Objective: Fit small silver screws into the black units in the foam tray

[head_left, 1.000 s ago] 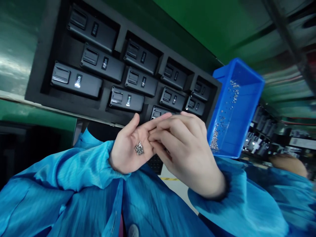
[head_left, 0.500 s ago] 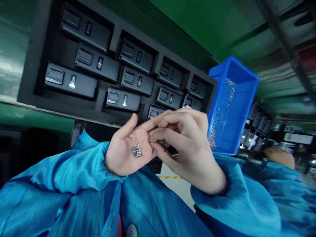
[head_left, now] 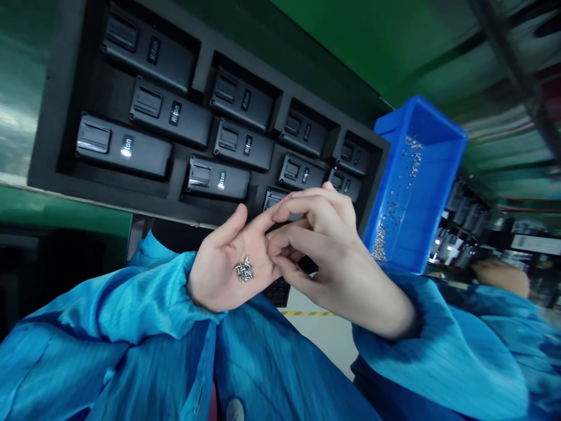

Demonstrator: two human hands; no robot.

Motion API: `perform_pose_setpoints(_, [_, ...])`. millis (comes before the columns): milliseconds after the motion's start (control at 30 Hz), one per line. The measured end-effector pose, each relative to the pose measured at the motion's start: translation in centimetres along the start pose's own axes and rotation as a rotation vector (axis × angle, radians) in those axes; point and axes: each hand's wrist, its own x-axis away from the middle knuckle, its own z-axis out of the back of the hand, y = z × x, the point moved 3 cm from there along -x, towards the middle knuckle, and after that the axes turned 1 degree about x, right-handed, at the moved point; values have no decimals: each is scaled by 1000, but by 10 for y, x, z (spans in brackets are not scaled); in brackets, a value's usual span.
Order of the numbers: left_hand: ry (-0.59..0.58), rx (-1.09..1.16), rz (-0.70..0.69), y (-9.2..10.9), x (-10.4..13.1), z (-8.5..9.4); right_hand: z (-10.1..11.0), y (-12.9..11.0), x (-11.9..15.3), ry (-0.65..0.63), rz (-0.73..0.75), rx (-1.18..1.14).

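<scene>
A small heap of silver screws point(head_left: 244, 269) lies in the palm of my left hand point(head_left: 221, 275). That hand is turned palm up, its thumb and fingers stretched out, and it holds the screws. My right hand point(head_left: 322, 248) comes in from the right with thumb and forefinger pinched together, against the base of the left fingers. What the pinch holds, if anything, is too small and hidden to make out. Just beyond both hands is a black tray point(head_left: 109, 190) of dark cases marked "Riton" point(head_left: 151, 149); the right hand hides part of the nearest ones.
A blue bin point(head_left: 423, 210) with many loose screws point(head_left: 379, 245) stands at the tray's right end. Farther right are more dark cases point(head_left: 458, 245) and another person's hand point(head_left: 502, 278) in a blue sleeve. The green bench point(head_left: 337, 41) extends behind the tray.
My right hand has shifted slightly and its wrist has turned, its fingertips staying pinched at the left hand. The left hand and the screws look nearly the same; the view has tilted a little.
</scene>
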Motion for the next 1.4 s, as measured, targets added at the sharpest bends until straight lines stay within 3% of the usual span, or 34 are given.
perform_pose_setpoints(233, [24,-6,43,0,0,2,-2,0,0,147,47,61])
perform_pose_setpoints(367, [209,-112,14,1,2,6,11,0,2,253,36,247])
perform_pose_setpoints(433, [314,-204,-1,0,3,7,15,-1,2,255,43,340])
perform_pose_setpoints(500, [344,-269,-2,0,4,6,16,-3,1,231,58,364])
perform_pose_setpoints(800, [396,-257,-5,-4,5,3,16,2,2,190,29,225])
perform_pose_setpoints(1200, [415,-152,-66,-7,3,7,-1,4,12,353,-18,59])
perform_pose_setpoints(1400, [429,-133,-95,-7,2,8,-5,8,17,244,-130,-215])
